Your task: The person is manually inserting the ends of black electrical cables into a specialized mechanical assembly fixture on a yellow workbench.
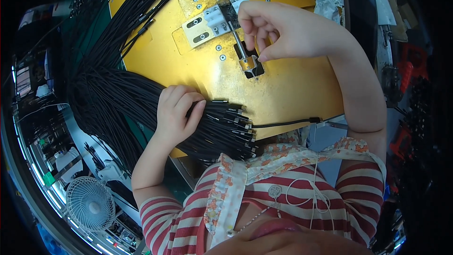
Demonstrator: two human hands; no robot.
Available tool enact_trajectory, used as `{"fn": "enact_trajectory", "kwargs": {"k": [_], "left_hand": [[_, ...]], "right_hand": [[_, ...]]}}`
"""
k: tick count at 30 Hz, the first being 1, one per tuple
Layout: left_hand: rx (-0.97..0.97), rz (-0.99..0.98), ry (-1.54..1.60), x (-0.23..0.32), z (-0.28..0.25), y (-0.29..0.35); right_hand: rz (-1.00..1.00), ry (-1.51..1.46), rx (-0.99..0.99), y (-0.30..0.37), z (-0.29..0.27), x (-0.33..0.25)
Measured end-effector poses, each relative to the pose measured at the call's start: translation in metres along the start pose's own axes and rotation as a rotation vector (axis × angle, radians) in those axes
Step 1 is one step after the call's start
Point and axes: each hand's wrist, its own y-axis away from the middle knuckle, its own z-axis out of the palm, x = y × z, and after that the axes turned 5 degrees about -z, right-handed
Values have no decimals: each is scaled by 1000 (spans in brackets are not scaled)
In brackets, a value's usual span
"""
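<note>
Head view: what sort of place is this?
Probably a cable assembly workshop: many black cables ending in metal-tipped plugs, and a clamp-like metal fixture on a gold-coloured work plate.

12 o'clock: glossy metallic worktop (203, 72), satin metal fixture (216, 21) | 9 o'clock: matt plastic cables (130, 91) | 1 o'clock: crumpled paper tissue (325, 1)

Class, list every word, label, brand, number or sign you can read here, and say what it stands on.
Black cable connectors, beside the left hand: tiny white markings, too small to read reliably, so none quoted.
Elsewhere: I can make out no legible text.
</note>
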Motion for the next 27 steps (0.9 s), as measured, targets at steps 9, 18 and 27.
{"fn": "enact_trajectory", "kwargs": {"k": [9,18,27], "left_hand": [[-23,11,-5,2,-2,-4],[2,93,45,32,-19,-40],[157,195,104,35,-4,-73]], "right_hand": [[-71,203,168,6,14,-9],[-176,334,451,34,34,1],[-146,35,416,28,44,26]]}}
